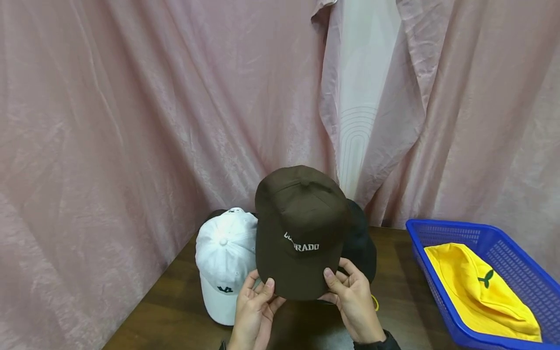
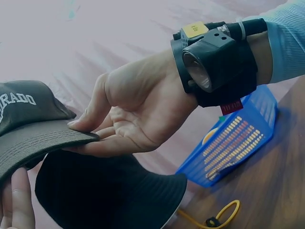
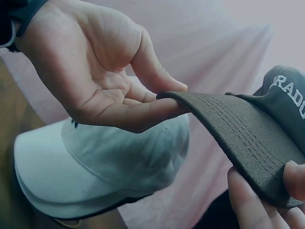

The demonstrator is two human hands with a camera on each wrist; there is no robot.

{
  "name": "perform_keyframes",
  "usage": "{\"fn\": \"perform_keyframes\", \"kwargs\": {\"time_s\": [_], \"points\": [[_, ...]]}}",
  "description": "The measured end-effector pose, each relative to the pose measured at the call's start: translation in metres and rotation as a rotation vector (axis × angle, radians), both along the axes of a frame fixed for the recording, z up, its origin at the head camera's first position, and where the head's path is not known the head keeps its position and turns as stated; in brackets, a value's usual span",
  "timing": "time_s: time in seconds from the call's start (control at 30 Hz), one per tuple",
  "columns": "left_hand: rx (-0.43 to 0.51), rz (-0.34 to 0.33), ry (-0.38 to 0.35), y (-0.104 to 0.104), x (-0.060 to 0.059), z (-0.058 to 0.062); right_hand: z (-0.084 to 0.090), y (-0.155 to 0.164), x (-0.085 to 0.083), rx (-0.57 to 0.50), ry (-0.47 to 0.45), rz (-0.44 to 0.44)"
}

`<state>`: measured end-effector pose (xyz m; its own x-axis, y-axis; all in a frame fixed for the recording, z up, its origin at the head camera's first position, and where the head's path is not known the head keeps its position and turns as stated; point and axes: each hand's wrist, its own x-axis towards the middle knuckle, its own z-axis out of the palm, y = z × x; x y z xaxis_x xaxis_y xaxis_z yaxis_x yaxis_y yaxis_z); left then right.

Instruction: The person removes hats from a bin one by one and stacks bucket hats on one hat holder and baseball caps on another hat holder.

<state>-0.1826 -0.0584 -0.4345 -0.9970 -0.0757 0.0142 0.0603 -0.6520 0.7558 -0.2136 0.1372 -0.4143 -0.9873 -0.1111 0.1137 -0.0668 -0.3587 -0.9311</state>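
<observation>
A brown baseball cap (image 1: 302, 209) with white lettering is held up above the table, brim toward me. My left hand (image 1: 255, 311) pinches the left corner of its brim between thumb and fingers. On the brim's right corner my right hand (image 1: 352, 296) has the same kind of pinch, seen close in the left wrist view. A white cap (image 1: 225, 253) with a dark emblem rests behind my left hand. Partly hidden by the brown cap is a black bucket hat (image 2: 105, 191), a yellow cord (image 2: 233, 210) at its edge.
On the right stands a blue plastic basket (image 1: 494, 226) holding a yellow hat (image 1: 477, 287) with a green sprout. A dark edge of headwear (image 1: 216, 213) shows behind the white cap. Pink curtain (image 1: 153, 121) hangs behind the wooden table (image 1: 162, 311).
</observation>
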Motion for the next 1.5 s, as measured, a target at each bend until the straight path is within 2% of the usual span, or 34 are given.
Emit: {"fn": "perform_keyframes", "kwargs": {"time_s": [0.17,0.3,0.37,0.6,0.9,1.17,1.5], "points": [[-0.021,0.009,-0.044,-0.012,0.012,-0.009,-0.005,-0.011,0.007,-0.004,-0.07,0.043],[-0.048,0.034,-0.072,-0.024,0.018,-0.009,-0.004,-0.021,0.006,0.004,-0.073,0.089],[-0.056,0.035,-0.061,-0.029,0.019,-0.007,-0.001,-0.025,0.004,0.005,-0.072,0.107],[-0.081,0.067,0.081,-0.047,0.018,-0.001,0.005,-0.043,-0.006,-0.007,-0.033,0.146],[-0.018,0.159,0.155,-0.066,0.021,-0.004,0.003,-0.07,-0.017,-0.018,-0.004,0.242],[-0.043,0.207,0.098,-0.08,0.025,-0.009,-0.006,-0.091,-0.022,-0.027,-0.025,0.266],[0.024,0.248,0.042,-0.093,0.025,-0.018,-0.018,-0.111,-0.028,-0.023,-0.062,0.273]]}}
